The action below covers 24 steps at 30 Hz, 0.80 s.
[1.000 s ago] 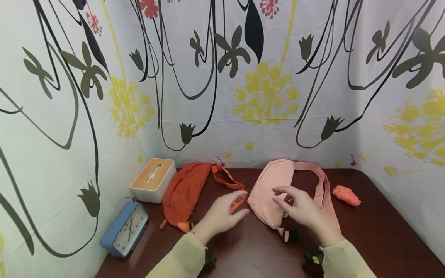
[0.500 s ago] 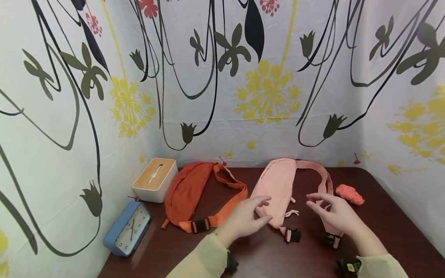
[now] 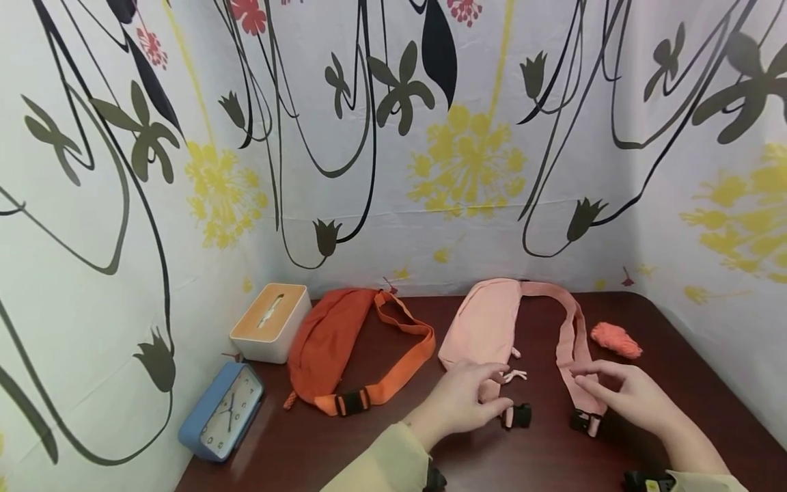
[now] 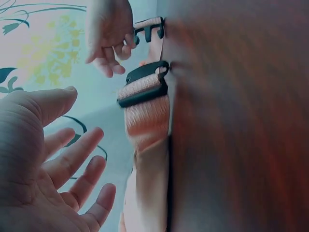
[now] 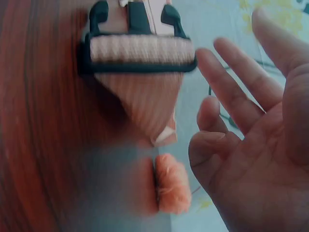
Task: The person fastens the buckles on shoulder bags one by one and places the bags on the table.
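Observation:
A pink waist bag (image 3: 482,324) lies on the dark table, its buckle undone. My left hand (image 3: 461,402) hovers over the bag's near end, close to the socket half of the buckle (image 3: 518,415); its fingers are relaxed and hold nothing. Beside the strap's free end, my right hand (image 3: 627,395) hangs with loose fingers near the pronged half of the buckle (image 3: 587,422). In the left wrist view the socket half (image 4: 145,82) stands apart from the left fingers. The right wrist view shows the pronged half (image 5: 140,53) next to the right fingertips.
An orange waist bag (image 3: 326,335) with a fastened buckle (image 3: 352,402) lies to the left. Behind it stand a tissue box (image 3: 270,321) and a blue alarm clock (image 3: 221,411). A coral yarn bundle (image 3: 617,340) lies at the right. Patterned cloth (image 3: 369,171) walls the table.
Both hands have moved right, coming off the pink bag's middle toward its two buckle halves. The bags have stayed put on the table.

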Motion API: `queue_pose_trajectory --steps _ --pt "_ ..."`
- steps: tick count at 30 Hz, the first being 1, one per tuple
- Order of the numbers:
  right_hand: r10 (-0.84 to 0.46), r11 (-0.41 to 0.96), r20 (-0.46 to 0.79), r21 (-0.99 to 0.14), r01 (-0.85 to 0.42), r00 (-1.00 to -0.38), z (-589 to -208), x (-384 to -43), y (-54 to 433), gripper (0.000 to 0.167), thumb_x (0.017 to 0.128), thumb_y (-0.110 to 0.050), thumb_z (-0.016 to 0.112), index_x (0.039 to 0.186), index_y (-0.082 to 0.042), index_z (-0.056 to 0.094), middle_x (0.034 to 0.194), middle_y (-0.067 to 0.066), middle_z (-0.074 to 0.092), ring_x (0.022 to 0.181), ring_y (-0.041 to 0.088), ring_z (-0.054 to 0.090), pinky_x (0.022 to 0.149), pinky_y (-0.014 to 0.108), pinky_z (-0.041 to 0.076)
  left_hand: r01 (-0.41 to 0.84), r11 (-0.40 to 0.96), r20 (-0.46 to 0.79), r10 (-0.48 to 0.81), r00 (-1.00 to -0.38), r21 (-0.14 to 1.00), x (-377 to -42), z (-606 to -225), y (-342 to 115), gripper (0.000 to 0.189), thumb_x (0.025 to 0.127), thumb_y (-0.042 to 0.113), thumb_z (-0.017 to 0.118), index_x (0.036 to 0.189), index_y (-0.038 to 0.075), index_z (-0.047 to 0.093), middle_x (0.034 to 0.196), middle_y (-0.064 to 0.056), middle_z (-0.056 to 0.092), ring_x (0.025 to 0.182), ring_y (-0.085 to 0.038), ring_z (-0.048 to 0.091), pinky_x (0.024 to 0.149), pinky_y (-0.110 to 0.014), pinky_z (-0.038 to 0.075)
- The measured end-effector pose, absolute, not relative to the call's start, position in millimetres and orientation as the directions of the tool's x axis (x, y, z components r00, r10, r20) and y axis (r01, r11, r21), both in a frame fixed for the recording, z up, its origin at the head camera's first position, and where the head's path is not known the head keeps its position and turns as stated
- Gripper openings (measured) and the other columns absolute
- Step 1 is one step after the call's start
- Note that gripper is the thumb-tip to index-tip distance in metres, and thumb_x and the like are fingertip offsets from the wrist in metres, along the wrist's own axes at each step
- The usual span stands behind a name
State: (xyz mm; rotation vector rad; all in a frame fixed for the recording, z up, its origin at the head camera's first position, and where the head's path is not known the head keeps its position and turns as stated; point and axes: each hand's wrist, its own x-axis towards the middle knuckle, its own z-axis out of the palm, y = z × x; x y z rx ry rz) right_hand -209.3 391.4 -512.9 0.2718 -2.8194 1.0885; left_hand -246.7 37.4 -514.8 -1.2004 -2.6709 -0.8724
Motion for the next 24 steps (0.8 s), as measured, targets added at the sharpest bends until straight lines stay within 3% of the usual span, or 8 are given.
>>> queue_pose_trajectory --steps 3,5,10,14,18,24 --pt "-0.228 0.689 0.210 -0.655 -0.310 -0.951 -520.9 -206.4 402.5 0.020 0.102 -0.017 0.079 0.122 -0.017 0.081 0.104 -0.018 0.080 0.082 -0.004 0.063 0.068 0.022 0.045 0.716 0.508 0.295 0.676 -0.676 0.478 -242.0 -518.2 40.9 0.049 0.106 0.044 0.073 0.149 0.022 0.068 0.128 0.015 0.079 0.126 -0.005 0.067 0.108 -0.020 0.052" --pt "-0.306 0.633 0.202 -0.687 -0.357 -0.930 -526.4 -203.7 409.6 0.025 0.100 -0.011 0.080 0.124 -0.015 0.079 0.100 -0.014 0.083 0.086 -0.005 0.067 0.069 0.021 0.048 0.714 0.496 0.283 0.685 -0.671 0.494 -239.8 -520.6 42.9 0.048 0.106 0.043 0.073 0.149 0.021 0.069 0.128 0.014 0.080 0.127 -0.002 0.068 0.109 -0.019 0.052" --pt "-0.458 0.465 0.146 -0.801 -0.377 -0.877 -534.0 -202.1 420.8 0.037 0.097 0.003 0.077 0.133 -0.007 0.072 0.081 -0.005 0.083 0.079 0.006 0.073 0.065 0.025 0.051 0.695 0.485 0.240 0.700 -0.673 0.531 -237.6 -523.4 45.8 0.046 0.106 0.041 0.073 0.147 0.021 0.070 0.129 0.014 0.080 0.117 0.004 0.073 0.106 -0.015 0.052" --pt "-0.540 0.364 0.114 -0.862 -0.354 -0.834 -538.2 -204.5 425.3 0.039 0.097 0.007 0.075 0.135 -0.002 0.071 0.089 0.003 0.085 0.082 0.008 0.076 0.066 0.027 0.055 0.715 0.496 0.225 0.721 -0.655 0.493 -238.1 -524.5 46.1 0.042 0.106 0.041 0.074 0.142 0.021 0.074 0.115 0.015 0.081 0.107 0.005 0.074 0.101 -0.012 0.051" --pt "-0.558 0.361 0.098 -0.866 -0.347 -0.824 -541.9 -206.0 427.8 0.037 0.096 0.007 0.078 0.131 -0.003 0.074 0.097 0.001 0.085 0.086 0.002 0.074 0.067 0.026 0.056 0.753 0.508 0.247 0.734 -0.633 0.418 -238.9 -523.8 45.7 0.037 0.104 0.041 0.076 0.135 0.020 0.078 0.096 0.018 0.081 0.103 0.004 0.072 0.101 -0.013 0.050" --pt "-0.555 0.402 0.109 -0.833 -0.380 -0.825 -543.7 -207.7 429.1 0.033 0.094 0.005 0.080 0.126 -0.005 0.077 0.102 -0.007 0.082 0.090 -0.002 0.070 0.070 0.024 0.055 0.747 0.517 0.243 0.729 -0.640 0.417 -239.7 -522.5 45.4 0.035 0.101 0.041 0.080 0.131 0.021 0.080 0.094 0.019 0.080 0.090 0.008 0.068 0.092 -0.009 0.048"
